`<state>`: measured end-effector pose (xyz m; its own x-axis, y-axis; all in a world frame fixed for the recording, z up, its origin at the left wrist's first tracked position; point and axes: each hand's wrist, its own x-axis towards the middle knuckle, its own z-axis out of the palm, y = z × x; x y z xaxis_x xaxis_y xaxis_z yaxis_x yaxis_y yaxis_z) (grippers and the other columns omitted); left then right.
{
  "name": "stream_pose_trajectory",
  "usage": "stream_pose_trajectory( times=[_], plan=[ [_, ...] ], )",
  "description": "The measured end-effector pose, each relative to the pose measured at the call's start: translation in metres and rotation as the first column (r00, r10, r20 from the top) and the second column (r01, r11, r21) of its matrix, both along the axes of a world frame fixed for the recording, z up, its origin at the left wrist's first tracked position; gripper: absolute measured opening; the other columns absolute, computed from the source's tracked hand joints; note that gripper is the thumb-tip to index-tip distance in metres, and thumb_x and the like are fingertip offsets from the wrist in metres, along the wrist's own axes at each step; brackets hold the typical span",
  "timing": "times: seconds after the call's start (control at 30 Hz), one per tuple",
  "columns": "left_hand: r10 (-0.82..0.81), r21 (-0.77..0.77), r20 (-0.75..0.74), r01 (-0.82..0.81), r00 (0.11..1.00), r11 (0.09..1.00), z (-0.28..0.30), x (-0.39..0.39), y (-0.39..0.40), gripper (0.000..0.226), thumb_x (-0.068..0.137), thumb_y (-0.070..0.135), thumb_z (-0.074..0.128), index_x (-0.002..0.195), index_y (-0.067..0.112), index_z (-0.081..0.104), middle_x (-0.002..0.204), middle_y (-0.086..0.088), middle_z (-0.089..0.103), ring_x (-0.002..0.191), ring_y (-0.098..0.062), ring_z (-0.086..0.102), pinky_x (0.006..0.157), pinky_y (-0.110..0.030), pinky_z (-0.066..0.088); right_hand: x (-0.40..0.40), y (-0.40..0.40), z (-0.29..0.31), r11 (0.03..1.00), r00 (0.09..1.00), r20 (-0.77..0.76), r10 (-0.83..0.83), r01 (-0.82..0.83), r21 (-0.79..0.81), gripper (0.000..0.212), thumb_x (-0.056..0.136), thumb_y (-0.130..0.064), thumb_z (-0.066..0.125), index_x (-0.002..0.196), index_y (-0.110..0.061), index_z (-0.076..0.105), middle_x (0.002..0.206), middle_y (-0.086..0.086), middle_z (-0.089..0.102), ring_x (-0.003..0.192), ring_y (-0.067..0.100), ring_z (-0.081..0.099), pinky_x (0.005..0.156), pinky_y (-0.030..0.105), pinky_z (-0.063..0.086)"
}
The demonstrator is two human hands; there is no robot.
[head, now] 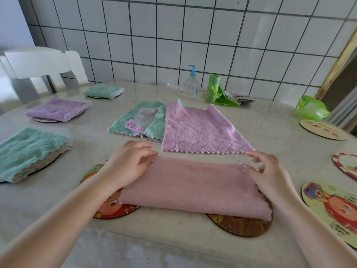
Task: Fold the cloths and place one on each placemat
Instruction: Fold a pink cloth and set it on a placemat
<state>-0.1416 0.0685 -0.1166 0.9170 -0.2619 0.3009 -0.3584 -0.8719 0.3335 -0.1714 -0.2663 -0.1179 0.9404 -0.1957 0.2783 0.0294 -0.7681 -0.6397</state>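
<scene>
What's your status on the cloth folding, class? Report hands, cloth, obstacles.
Left hand and right hand pinch far corners of pink cloth, folded once. Cloth spans two placemats. Unfolded pile waits behind. Nothing in the way.

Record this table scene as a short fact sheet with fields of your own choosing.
Being folded: pink cloth, folded in half, lying across two cartoon placemats
Left hand: pinching its far left corner
Right hand: pinching its far right corner
Done: three placemats on the left bear folded cloths
Waiting: cloth pile mid-table; three bare placemats on the right
</scene>
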Motion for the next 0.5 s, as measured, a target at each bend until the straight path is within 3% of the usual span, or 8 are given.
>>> stream_pose_trajectory(
  times=[0.03,0.1,0.2,0.27,0.33,0.4,0.5],
  plan=[
    [-0.044,0.011,-0.007,0.045,0.999,0.999,0.003,-0.009,-0.008,0.031,0.092,0.029,0.052,0.121,0.029,0.061,0.137,0.010,0.050,0.129,-0.012,0.039,0.110,-0.040,0.031,-0.004,0.011,0.004,0.997,0.998,0.033,0.050,-0.048,-0.054,0.033,0.085,-0.015,0.060,0.114,-0.030,0.062,0.106,-0.008,0.052,0.073,0.007,0.057,0.064,0.015,0.040],
    [-0.142,0.072,-0.097,0.149,0.985,0.986,0.007,-0.026,-0.033,0.047,0.091,0.049,0.037,0.128,0.027,0.055,0.144,0.010,0.042,0.136,-0.011,0.033,0.113,-0.040,0.026,-0.012,0.039,0.011,0.967,0.980,-0.008,0.201,-0.200,-0.156,0.034,0.088,-0.018,0.054,0.121,-0.029,0.059,0.119,-0.012,0.048,0.103,0.005,0.053,0.086,0.014,0.037],
    [-0.178,0.275,-0.129,0.208,0.976,0.939,-0.006,-0.039,-0.065,0.077,0.077,0.059,0.007,0.139,0.027,0.039,0.152,0.005,0.028,0.142,-0.014,0.021,0.117,-0.035,0.014,-0.023,0.076,0.011,0.827,0.917,-0.238,0.319,-0.392,-0.402,0.047,0.091,-0.035,0.036,0.138,-0.036,0.039,0.146,-0.012,0.031,0.137,0.011,0.023,0.113,0.036,0.018],
    [-0.168,0.324,-0.082,0.185,0.982,0.928,-0.024,-0.042,-0.076,0.074,0.082,0.061,0.008,0.145,0.027,0.028,0.154,-0.001,0.026,0.143,-0.019,0.021,0.115,-0.038,0.013,-0.028,0.081,0.000,0.744,0.883,-0.383,0.270,-0.444,-0.499,0.053,0.091,-0.048,0.028,0.143,-0.039,0.024,0.156,-0.010,0.013,0.143,0.012,0.007,0.116,0.046,0.007],
    [-0.165,0.345,-0.087,0.185,0.982,0.920,-0.028,-0.042,-0.074,0.071,0.085,0.063,0.009,0.148,0.031,0.015,0.157,-0.001,0.013,0.145,-0.019,0.010,0.116,-0.039,0.005,-0.034,0.074,-0.007,0.734,0.877,-0.409,0.255,-0.450,-0.508,0.071,0.079,-0.066,0.007,0.145,-0.040,0.014,0.158,-0.010,0.002,0.144,0.009,-0.001,0.116,0.046,0.004],
    [-0.142,0.388,-0.161,0.195,0.977,0.901,-0.022,-0.041,-0.065,0.081,0.075,0.073,-0.001,0.147,0.035,0.002,0.158,0.002,-0.002,0.145,-0.017,-0.005,0.116,-0.038,-0.005,-0.040,0.066,-0.008,0.724,0.887,-0.398,0.234,-0.432,-0.538,0.088,0.067,-0.079,-0.007,0.145,-0.041,0.008,0.157,-0.011,-0.002,0.144,0.008,-0.005,0.116,0.045,0.003],
    [-0.095,0.433,-0.174,0.163,0.980,0.887,-0.012,-0.039,-0.038,0.097,0.061,0.081,-0.017,0.146,0.039,-0.004,0.157,0.004,-0.009,0.144,-0.015,-0.011,0.115,-0.036,-0.010,-0.046,0.054,-0.005,0.744,0.907,-0.379,0.185,-0.381,-0.549,0.099,0.056,-0.078,-0.020,0.145,-0.042,0.003,0.157,-0.012,-0.004,0.143,0.005,-0.008,0.116,0.047,0.000]
  ],
)
